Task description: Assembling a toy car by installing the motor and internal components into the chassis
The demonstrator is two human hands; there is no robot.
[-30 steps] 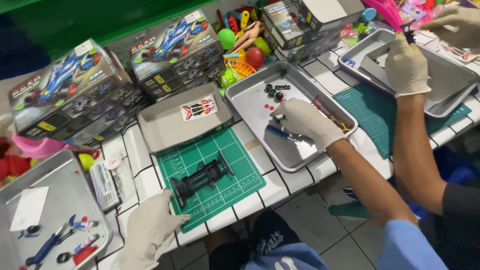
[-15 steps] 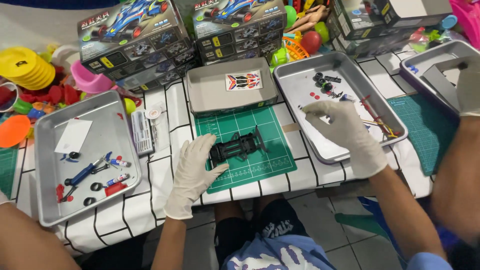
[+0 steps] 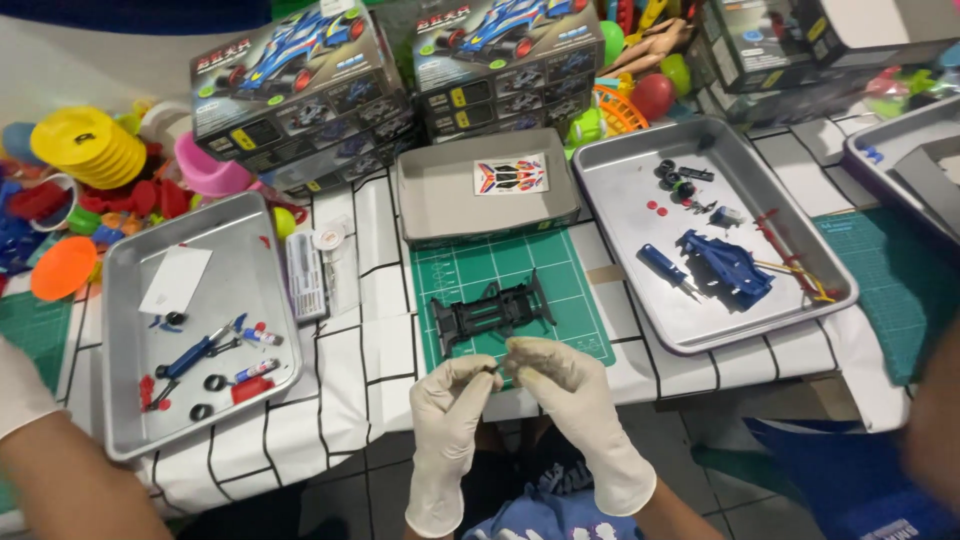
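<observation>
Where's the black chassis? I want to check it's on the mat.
In the head view the black chassis lies on the green mat, centre, just beyond both hands and in front of the grey box.

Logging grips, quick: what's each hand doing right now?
Left hand: fingers pinched on a tiny part, too small to identify.
Right hand: pinching the same part.
</observation>
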